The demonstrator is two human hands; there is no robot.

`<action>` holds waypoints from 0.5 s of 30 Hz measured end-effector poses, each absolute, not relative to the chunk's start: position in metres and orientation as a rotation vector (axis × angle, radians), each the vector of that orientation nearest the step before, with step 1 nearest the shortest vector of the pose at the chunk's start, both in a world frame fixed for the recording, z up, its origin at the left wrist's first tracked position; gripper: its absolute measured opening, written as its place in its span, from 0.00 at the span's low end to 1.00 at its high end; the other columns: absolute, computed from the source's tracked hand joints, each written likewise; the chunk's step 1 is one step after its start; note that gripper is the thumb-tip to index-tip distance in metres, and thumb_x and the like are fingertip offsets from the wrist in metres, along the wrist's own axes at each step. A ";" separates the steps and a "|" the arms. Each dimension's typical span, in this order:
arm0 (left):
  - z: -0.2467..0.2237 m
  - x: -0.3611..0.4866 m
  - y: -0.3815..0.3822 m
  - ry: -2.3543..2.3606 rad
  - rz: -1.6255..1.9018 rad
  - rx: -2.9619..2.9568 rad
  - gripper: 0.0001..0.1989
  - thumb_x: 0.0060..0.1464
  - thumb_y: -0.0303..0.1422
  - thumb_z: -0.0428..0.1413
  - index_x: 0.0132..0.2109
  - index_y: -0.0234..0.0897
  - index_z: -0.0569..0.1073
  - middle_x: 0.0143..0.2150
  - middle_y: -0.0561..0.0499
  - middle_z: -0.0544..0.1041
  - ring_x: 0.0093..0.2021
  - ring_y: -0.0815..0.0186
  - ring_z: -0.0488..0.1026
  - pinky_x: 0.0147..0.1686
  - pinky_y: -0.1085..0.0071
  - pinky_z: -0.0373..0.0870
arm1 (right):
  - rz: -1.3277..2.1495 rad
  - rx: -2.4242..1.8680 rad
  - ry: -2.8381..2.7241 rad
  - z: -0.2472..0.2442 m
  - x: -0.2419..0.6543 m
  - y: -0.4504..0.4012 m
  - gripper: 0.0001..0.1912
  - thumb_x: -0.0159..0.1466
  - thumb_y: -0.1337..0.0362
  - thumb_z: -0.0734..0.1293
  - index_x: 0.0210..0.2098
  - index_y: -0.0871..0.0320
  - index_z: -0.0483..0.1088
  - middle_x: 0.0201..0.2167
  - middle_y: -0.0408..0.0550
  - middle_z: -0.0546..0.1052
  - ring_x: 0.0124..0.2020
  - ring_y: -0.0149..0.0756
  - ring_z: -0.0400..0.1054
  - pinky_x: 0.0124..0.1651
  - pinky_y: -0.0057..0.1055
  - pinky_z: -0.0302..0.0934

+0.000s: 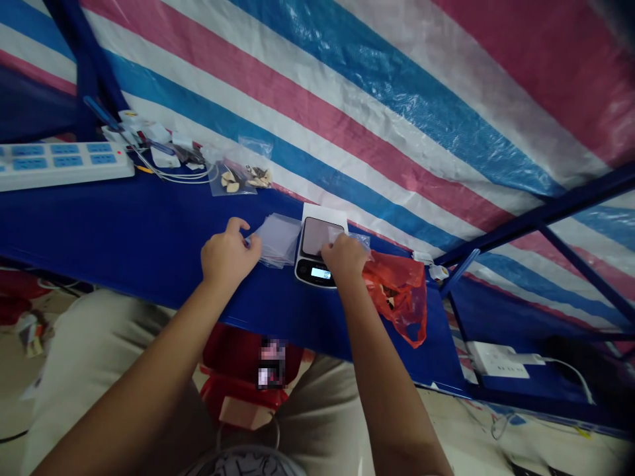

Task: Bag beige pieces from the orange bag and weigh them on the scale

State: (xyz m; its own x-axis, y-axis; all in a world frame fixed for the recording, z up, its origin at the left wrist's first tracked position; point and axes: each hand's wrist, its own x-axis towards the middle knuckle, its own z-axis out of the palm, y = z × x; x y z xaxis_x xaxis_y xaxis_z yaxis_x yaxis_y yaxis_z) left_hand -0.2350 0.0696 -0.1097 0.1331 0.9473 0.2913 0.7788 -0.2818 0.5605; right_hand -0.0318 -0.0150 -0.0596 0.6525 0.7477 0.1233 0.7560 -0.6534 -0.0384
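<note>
My right hand (347,255) is closed in a pinch over the right side of a kitchen scale (321,237). Clear film of a plastic bag (360,240) shows around its fingers. The scale's display is lit, but its digits are too small to read surely. To the left, my left hand (229,252) has curled fingers, with the thumb apart from them. Its fingertips are at the left edge of a stack of clear plastic bags (278,237), beside the scale. A red plastic bag (401,291) lies open right of my right hand, with dark and pale pieces inside.
Filled clear bags (232,181) of pale slices lie at the back of the blue table (163,228), near cables and a white power strip (64,165). A striped tarp (317,112) hangs behind. A red container (238,357) stands below the table, between the knees.
</note>
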 end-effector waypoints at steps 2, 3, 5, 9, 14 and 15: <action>-0.104 -0.238 0.058 1.569 0.969 2.136 0.13 0.58 0.38 0.52 0.48 0.39 0.73 0.27 0.52 0.74 0.29 0.60 0.73 0.36 0.67 0.67 | -0.156 -2.793 -1.267 -0.052 -0.037 -0.023 0.14 0.65 0.62 0.63 0.43 0.64 0.76 0.41 0.64 0.80 0.43 0.52 0.78 0.44 0.41 0.69; -0.101 -0.240 0.051 1.472 0.980 2.106 0.13 0.57 0.39 0.53 0.46 0.39 0.73 0.26 0.53 0.73 0.29 0.62 0.73 0.36 0.68 0.67 | -0.170 -2.791 -1.277 -0.049 -0.044 -0.032 0.14 0.65 0.62 0.63 0.42 0.64 0.76 0.39 0.63 0.81 0.42 0.51 0.78 0.43 0.40 0.69; -0.096 -0.241 0.032 1.207 0.853 1.934 0.14 0.57 0.42 0.54 0.45 0.38 0.73 0.27 0.53 0.74 0.28 0.64 0.73 0.33 0.70 0.68 | -0.193 -2.756 -1.335 -0.043 -0.065 -0.055 0.12 0.65 0.62 0.63 0.39 0.61 0.76 0.35 0.59 0.81 0.38 0.48 0.78 0.40 0.38 0.69; -0.095 -0.239 -0.004 0.816 0.399 1.359 0.26 0.57 0.54 0.52 0.49 0.36 0.72 0.39 0.47 0.79 0.31 0.62 0.77 0.28 0.69 0.72 | -0.080 -2.593 -1.554 -0.048 -0.123 -0.103 0.09 0.65 0.63 0.64 0.35 0.58 0.75 0.27 0.53 0.79 0.28 0.43 0.77 0.30 0.31 0.64; -0.114 -0.242 -0.017 0.705 0.298 1.423 0.24 0.54 0.54 0.57 0.42 0.36 0.74 0.33 0.49 0.79 0.32 0.63 0.77 0.30 0.70 0.72 | 0.188 -2.397 -1.657 -0.066 -0.152 -0.130 0.06 0.64 0.63 0.66 0.37 0.58 0.75 0.29 0.50 0.80 0.27 0.43 0.76 0.28 0.31 0.62; -0.117 -0.242 -0.018 0.694 0.286 1.486 0.22 0.55 0.53 0.57 0.41 0.36 0.73 0.32 0.49 0.79 0.31 0.63 0.77 0.30 0.70 0.71 | 0.222 -2.367 -1.642 -0.068 -0.150 -0.134 0.06 0.65 0.63 0.66 0.36 0.58 0.75 0.29 0.50 0.81 0.28 0.42 0.76 0.29 0.32 0.64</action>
State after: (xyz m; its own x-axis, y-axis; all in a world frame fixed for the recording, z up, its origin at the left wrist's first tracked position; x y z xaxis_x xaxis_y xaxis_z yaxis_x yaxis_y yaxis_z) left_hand -0.2423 -0.0177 -0.1171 0.7775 0.5781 -0.2477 0.2362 0.0967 0.9669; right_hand -0.1497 -0.1337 -0.0680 0.3525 0.9356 0.0183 0.8972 -0.3324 -0.2907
